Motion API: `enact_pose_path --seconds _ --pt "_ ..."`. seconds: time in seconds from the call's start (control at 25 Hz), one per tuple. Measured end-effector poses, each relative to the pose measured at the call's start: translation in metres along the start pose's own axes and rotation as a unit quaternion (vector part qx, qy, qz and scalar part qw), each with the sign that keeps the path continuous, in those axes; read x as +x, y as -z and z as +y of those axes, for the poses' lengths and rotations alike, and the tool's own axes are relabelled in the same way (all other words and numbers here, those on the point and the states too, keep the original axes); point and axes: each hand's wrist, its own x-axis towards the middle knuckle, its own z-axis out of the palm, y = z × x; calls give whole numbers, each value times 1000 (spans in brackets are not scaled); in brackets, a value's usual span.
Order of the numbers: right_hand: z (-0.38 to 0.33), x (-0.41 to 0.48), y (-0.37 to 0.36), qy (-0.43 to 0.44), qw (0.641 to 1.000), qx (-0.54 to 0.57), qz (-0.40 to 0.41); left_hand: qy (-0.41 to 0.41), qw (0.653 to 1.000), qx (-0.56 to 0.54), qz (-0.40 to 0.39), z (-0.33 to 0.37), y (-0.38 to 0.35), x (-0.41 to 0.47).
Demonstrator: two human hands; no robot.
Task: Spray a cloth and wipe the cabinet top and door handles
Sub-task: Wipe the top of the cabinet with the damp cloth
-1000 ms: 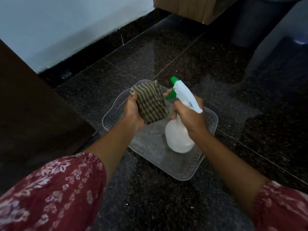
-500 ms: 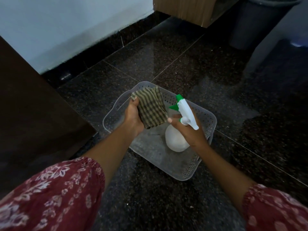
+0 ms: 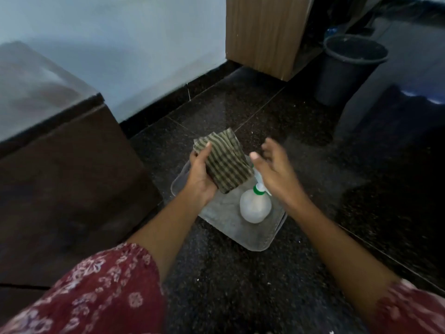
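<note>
My left hand (image 3: 201,172) grips a folded green-and-dark striped cloth (image 3: 225,162), held up over the far left corner of a clear plastic basket (image 3: 255,239) on the floor. A white spray bottle (image 3: 255,208) with a green collar stands in the basket. My right hand (image 3: 274,169) hovers just above the bottle's spray head with relaxed, spread fingers and holds nothing; it hides most of the nozzle. The dark brown cabinet (image 3: 60,179) stands at the left, its glossy top (image 3: 33,92) partly in view.
The floor is dark speckled stone (image 3: 240,285). A wooden furniture panel (image 3: 265,32) stands at the back against the pale wall. A dark bucket (image 3: 346,68) sits at the back right beside a dark shape.
My right hand set the spray bottle down in the basket and let go, lifting off it. My left hand raised the cloth slightly. The view tilted up, showing the cabinet top.
</note>
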Motion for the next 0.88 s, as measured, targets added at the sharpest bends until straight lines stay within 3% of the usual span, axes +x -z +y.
enact_pose_path --seconds 0.08,0.16,0.4,0.68,0.8,0.88 --pt "-35 -4 -15 -138 978 116 -103 -15 1000 -13 -2 20 -8 -32" --pt "-69 -13 -22 -187 953 187 -149 -17 1000 -15 0 47 -14 -60" --pt "-161 -44 -34 -188 920 279 -203 -85 994 33 55 136 -2 -143" --pt "-253 -87 -84 -141 922 272 -238 -69 978 175 93 231 55 -251" --pt "-284 -98 -111 -131 894 314 -293 -82 968 215 102 262 80 -291" --pt "-301 -104 -134 -130 867 353 -327 -108 969 186 123 273 94 -312"
